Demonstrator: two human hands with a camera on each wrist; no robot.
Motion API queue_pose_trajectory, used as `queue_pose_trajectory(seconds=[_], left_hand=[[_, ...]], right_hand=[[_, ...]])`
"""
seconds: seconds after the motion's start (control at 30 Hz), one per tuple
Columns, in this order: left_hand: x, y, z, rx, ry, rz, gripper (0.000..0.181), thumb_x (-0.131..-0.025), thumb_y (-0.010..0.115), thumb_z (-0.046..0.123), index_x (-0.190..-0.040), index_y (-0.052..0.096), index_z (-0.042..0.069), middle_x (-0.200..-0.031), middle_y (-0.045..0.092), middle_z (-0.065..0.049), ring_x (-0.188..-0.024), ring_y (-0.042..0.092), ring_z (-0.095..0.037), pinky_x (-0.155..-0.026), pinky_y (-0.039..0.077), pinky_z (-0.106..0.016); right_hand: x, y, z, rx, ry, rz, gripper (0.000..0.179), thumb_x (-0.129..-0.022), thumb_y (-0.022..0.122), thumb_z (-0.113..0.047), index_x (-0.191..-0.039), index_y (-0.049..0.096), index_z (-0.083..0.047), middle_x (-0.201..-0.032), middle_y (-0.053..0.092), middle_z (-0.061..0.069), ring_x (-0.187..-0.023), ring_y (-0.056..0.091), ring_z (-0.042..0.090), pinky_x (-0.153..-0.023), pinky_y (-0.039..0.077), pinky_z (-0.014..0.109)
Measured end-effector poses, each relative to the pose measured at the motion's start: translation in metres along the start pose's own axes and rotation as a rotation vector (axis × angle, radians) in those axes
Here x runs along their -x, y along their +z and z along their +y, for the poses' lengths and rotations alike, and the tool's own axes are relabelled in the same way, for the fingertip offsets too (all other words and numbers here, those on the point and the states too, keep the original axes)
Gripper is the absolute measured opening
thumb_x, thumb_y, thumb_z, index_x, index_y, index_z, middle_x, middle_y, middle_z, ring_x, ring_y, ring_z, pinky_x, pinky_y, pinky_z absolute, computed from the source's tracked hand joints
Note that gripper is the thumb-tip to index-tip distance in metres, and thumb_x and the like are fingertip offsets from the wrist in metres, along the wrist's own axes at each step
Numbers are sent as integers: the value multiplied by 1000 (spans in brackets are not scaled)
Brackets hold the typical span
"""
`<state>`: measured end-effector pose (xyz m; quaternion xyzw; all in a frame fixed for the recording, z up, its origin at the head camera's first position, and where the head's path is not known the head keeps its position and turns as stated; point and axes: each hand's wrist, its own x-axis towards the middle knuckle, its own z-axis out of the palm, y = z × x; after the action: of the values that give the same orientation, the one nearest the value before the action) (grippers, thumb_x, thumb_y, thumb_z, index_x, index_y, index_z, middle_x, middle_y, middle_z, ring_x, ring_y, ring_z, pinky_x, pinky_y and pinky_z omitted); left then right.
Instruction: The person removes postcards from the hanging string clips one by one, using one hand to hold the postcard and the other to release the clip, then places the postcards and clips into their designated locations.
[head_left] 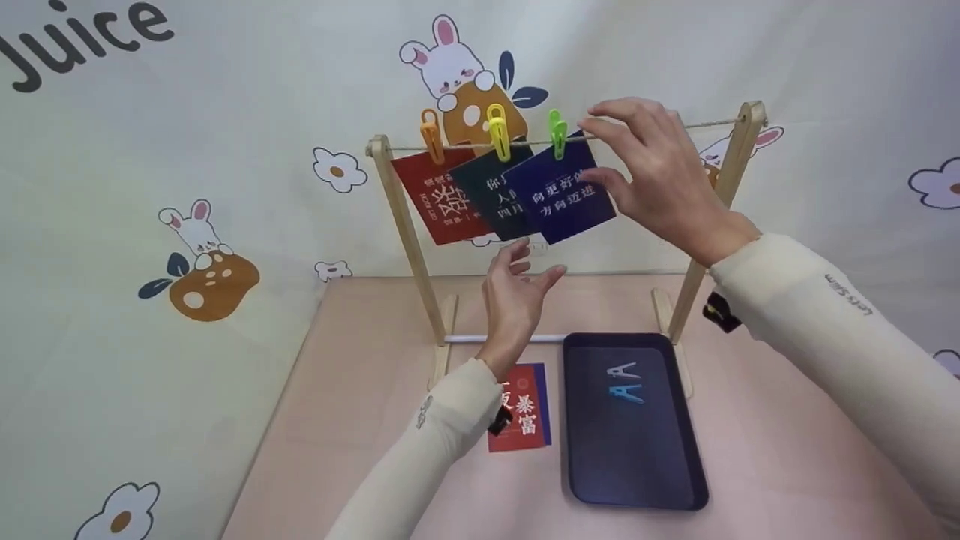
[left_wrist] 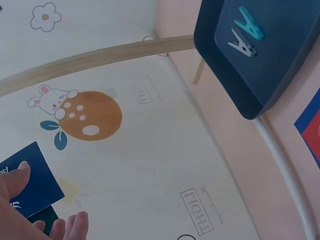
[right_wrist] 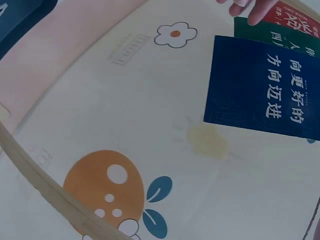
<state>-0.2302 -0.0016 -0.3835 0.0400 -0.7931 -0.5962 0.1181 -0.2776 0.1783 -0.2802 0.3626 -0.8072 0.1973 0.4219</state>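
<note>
Three cards hang from a cord (head_left: 712,124): a red card (head_left: 420,199) under an orange clothespin (head_left: 431,137), a dark green card (head_left: 480,184) under a yellow clothespin (head_left: 499,133), and a blue card (head_left: 566,225) under a green clothespin (head_left: 557,136). They overlap, blue in front. My right hand (head_left: 660,176) is beside the blue card with thumb and fingers spread apart; its thumb overlaps the card's right edge in the head view. Below the cards is my left hand (head_left: 516,292), its fingers loosely bent and thumb out, holding nothing. In the left wrist view its thumb overlaps the blue card (left_wrist: 42,175).
Two wooden posts (head_left: 412,232) carry the cord, with a white bar (head_left: 469,339) low between them. On the pink table, a dark tray (head_left: 637,457) holds a grey clothespin (head_left: 621,370) and a blue clothespin (head_left: 626,394). Red and blue cards (head_left: 517,442) lie left of it.
</note>
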Motion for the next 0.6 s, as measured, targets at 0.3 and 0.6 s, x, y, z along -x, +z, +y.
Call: queue_pose_trajectory(seconds=[0.3, 0.6], left_hand=[[-16, -1, 3, 110, -17, 4, 58, -79, 86, 15, -132, 62, 7, -123, 70, -11, -112, 67, -27, -90, 59, -32], [-31, 4, 0, 208, 8, -16, 48, -82, 82, 10, -126, 65, 3, -121, 70, -16, -109, 69, -27, -88, 60, -28]], right_hand=[[-36, 0, -7, -26, 75, -118, 42, -97, 63, -27, -131, 62, -2, -129, 62, 15, -119, 56, 31, -100, 46, 42], [-61, -2, -13, -113, 367, -314, 46, -97, 62, -32, -137, 60, -9, -136, 61, 12, -131, 51, 28, -115, 41, 43]])
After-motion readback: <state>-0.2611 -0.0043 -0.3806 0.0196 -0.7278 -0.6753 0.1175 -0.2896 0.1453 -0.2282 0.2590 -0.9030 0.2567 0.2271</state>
